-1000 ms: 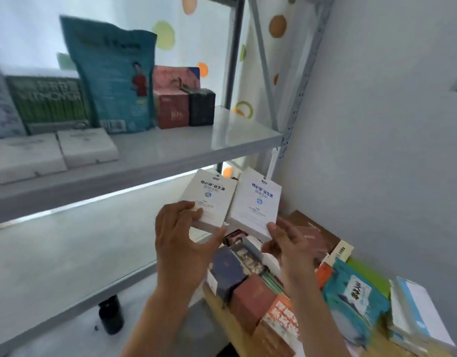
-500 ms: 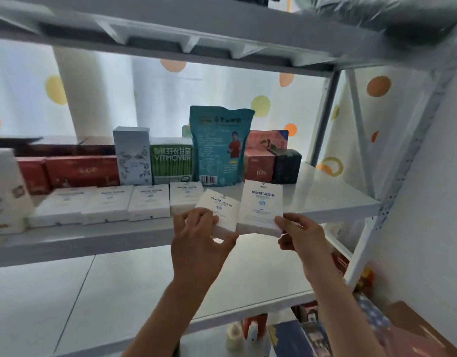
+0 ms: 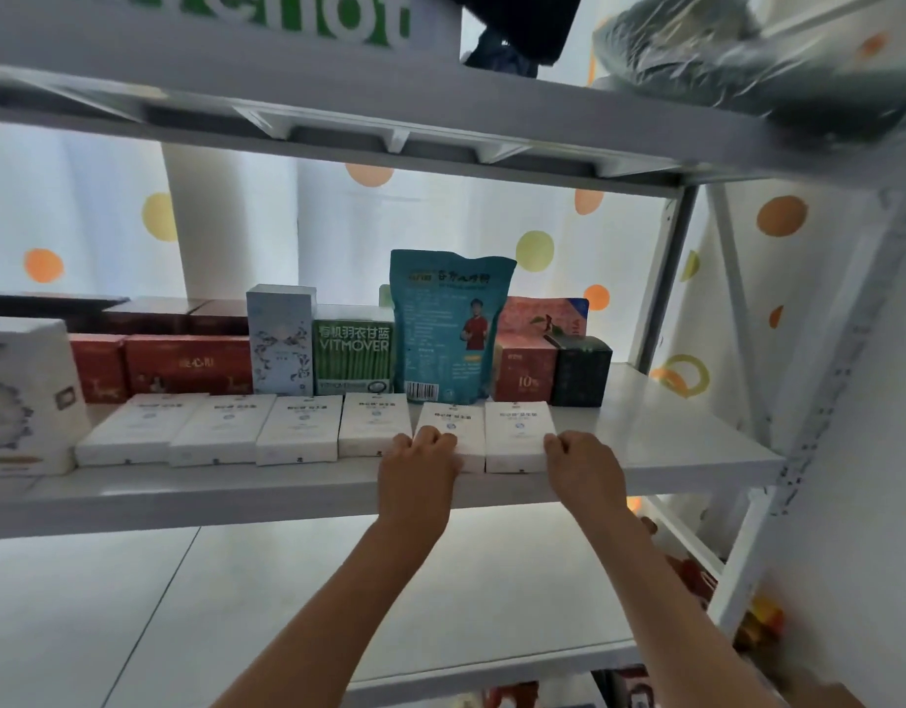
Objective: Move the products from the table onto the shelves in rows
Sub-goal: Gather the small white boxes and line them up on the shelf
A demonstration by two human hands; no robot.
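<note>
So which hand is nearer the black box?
Right. The right hand is at the last white box's right corner, just below the black box; the left hand is further left.

We see two bare forearms rising from the bottom edge, each ending in a hand: the left hand and the right hand. No sleeve covers either forearm as far down as the frame shows, and we find no glove, ring, watch or band at the wrists or on the fingers. The knuckles show as rounded bumps along the top of each hand, and the picture is too soft for us to make out nails or finer marks.
</note>
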